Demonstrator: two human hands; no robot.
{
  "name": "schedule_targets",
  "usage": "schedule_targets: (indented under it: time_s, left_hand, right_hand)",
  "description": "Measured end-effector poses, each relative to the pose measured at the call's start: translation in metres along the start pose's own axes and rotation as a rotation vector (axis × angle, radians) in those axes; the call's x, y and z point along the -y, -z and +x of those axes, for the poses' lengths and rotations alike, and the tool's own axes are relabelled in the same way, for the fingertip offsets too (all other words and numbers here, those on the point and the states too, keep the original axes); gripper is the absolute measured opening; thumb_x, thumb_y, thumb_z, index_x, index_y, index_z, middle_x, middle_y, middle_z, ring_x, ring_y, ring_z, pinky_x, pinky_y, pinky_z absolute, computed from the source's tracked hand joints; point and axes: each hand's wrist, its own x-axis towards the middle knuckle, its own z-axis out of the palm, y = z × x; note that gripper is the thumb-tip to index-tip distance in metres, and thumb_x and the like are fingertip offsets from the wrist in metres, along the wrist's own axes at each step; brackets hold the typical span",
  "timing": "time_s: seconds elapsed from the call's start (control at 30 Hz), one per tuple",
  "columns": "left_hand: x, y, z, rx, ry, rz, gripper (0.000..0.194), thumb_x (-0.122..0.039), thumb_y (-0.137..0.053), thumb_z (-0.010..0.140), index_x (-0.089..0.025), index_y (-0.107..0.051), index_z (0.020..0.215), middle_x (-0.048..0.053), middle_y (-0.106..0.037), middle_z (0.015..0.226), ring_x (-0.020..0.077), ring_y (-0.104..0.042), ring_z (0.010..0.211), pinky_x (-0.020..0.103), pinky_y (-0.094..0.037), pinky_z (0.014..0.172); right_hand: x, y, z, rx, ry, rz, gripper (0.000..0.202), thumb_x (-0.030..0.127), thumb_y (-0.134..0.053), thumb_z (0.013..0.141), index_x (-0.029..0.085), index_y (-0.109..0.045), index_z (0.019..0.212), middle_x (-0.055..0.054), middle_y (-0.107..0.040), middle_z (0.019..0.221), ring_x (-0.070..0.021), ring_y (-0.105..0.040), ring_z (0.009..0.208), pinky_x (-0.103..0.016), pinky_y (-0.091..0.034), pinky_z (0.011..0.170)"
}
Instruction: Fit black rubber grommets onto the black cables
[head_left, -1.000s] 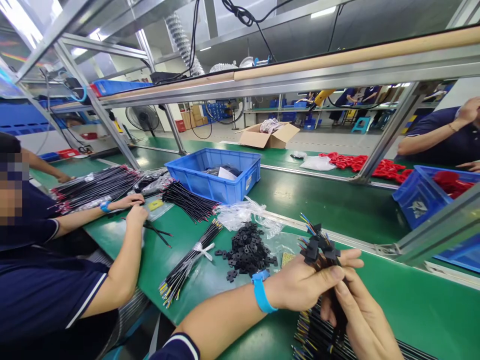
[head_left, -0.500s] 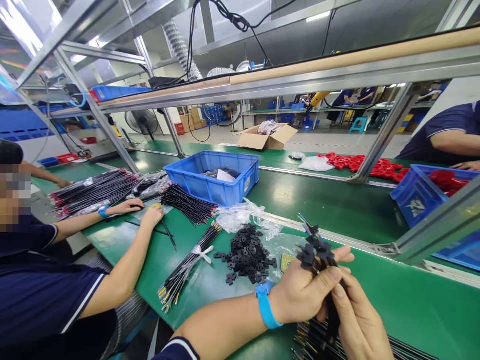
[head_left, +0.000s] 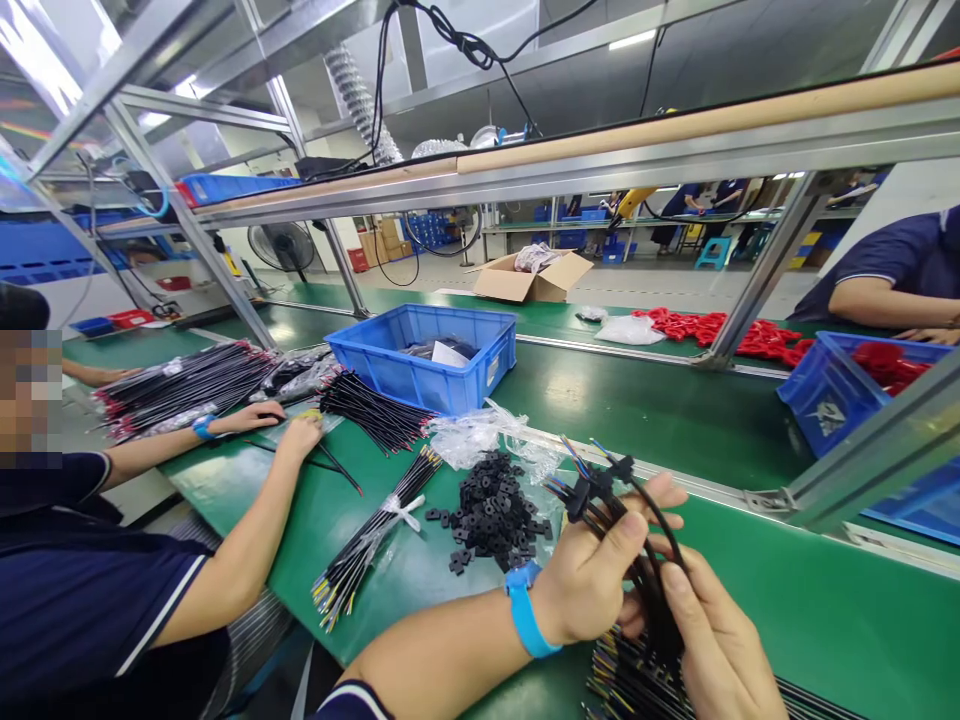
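Both hands are closed around a bunch of black cables (head_left: 663, 628), which is raised in front of the person above the green surface (head_left: 847, 590). The left hand (head_left: 589, 585) wraps it loosely, thumb across the front and some fingertips partly extended behind; the right hand (head_left: 720, 635) grips lower down between thumb and curled fingers. The bunch stands nearly upright at the right hand, then its long axis bends up and to the left, where the coloured wire ends (head_left: 576, 458) point up and away. Black clips (head_left: 596, 487) sit just below those ends, and one cable bows out apart from the others. Beneath the hands, more cables (head_left: 630, 680) lie with their tips leftward.
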Motion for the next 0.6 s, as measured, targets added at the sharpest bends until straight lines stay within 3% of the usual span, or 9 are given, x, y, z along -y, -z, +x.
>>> schedule_targets:
  time_s: [0.07, 0.13, 0.23, 0.33, 0.4, 0.47, 0.53, 0.6]
  left_hand:
    - [-0.004, 0.003, 0.004, 0.01, -0.057, -0.011, 0.069, -0.07, -0.048, 0.1, -0.02, -0.064, 0.145, 0.016, -0.07, 0.139, 0.0308, -0.068, 0.121, 0.046, -0.055, 0.105]
    - [-0.006, 0.006, 0.007, 0.04, -0.076, -0.026, 0.065, -0.068, -0.048, 0.101, -0.017, -0.071, 0.134, 0.016, -0.072, 0.134, 0.0321, -0.064, 0.129, 0.048, -0.05, 0.114]
    - [-0.005, 0.006, 0.009, 0.04, -0.072, -0.045, 0.06, -0.07, -0.05, 0.099, -0.016, -0.076, 0.103, 0.015, -0.076, 0.123, 0.0306, -0.068, 0.119, 0.047, -0.051, 0.11]
    - [-0.002, 0.004, 0.011, 0.004, -0.062, -0.081, 0.059, -0.073, -0.051, 0.098, -0.018, -0.066, 0.084, 0.015, -0.077, 0.114, 0.0289, -0.069, 0.11, 0.045, -0.053, 0.103]
    - [0.001, 0.001, 0.012, 0.003, -0.076, -0.081, 0.058, -0.073, -0.05, 0.098, -0.018, -0.066, 0.085, 0.015, -0.077, 0.113, 0.0287, -0.067, 0.114, 0.045, -0.051, 0.107]
    - [0.007, 0.0, 0.011, -0.001, -0.075, -0.081, 0.059, -0.073, -0.05, 0.098, -0.018, -0.07, 0.1, 0.015, -0.074, 0.122, 0.0284, -0.065, 0.12, 0.046, -0.047, 0.113]
    - [0.018, 0.002, 0.005, 0.013, 0.017, -0.074, 0.063, -0.073, -0.056, 0.095, -0.017, -0.069, 0.12, 0.015, -0.07, 0.13, 0.0281, -0.065, 0.122, 0.046, -0.046, 0.113]
    - [0.03, 0.007, -0.007, 0.093, 0.172, -0.004, 0.068, -0.072, -0.065, 0.091, -0.015, -0.068, 0.127, 0.016, -0.071, 0.125, 0.0278, -0.067, 0.116, 0.045, -0.05, 0.106]
  right_hand:
    - [0.004, -0.002, -0.001, 0.1, -0.019, -0.003, 0.041, 0.058, -0.053, 0.104, 0.025, -0.071, 0.122, -0.003, -0.074, 0.081, -0.0195, -0.069, 0.067, -0.026, -0.059, 0.064]
    - [0.009, -0.004, -0.002, 0.159, -0.032, -0.017, 0.039, 0.057, -0.049, 0.105, 0.025, -0.069, 0.113, 0.001, -0.065, 0.065, -0.0167, -0.059, 0.053, -0.025, -0.053, 0.055]
    - [0.014, -0.005, -0.003, 0.145, -0.024, -0.075, 0.039, 0.059, -0.048, 0.105, 0.026, -0.068, 0.108, 0.0, -0.064, 0.065, -0.0167, -0.058, 0.053, -0.025, -0.051, 0.051]
    - [0.021, -0.005, 0.0, 0.066, 0.049, -0.165, 0.043, 0.065, -0.057, 0.097, 0.027, -0.071, 0.111, -0.005, -0.074, 0.084, -0.0246, -0.072, 0.076, -0.03, -0.06, 0.064]
    - [0.027, 0.0, 0.006, 0.04, 0.126, -0.235, 0.045, 0.068, -0.06, 0.093, 0.028, -0.073, 0.108, -0.008, -0.077, 0.095, -0.0293, -0.074, 0.088, -0.034, -0.062, 0.073]
    - [0.032, 0.013, 0.017, 0.059, 0.168, -0.312, 0.044, 0.069, -0.056, 0.094, 0.029, -0.073, 0.102, -0.009, -0.077, 0.093, -0.0288, -0.074, 0.082, -0.036, -0.062, 0.071]
    - [0.03, 0.038, 0.035, 0.088, 0.141, -0.405, 0.046, 0.07, -0.053, 0.095, 0.028, -0.072, 0.095, -0.008, -0.076, 0.085, -0.0268, -0.071, 0.07, -0.036, -0.059, 0.063]
    - [0.02, 0.069, 0.054, 0.102, 0.07, -0.506, 0.052, 0.076, -0.055, 0.089, 0.027, -0.071, 0.087, -0.009, -0.075, 0.078, -0.0281, -0.069, 0.065, -0.037, -0.056, 0.056]
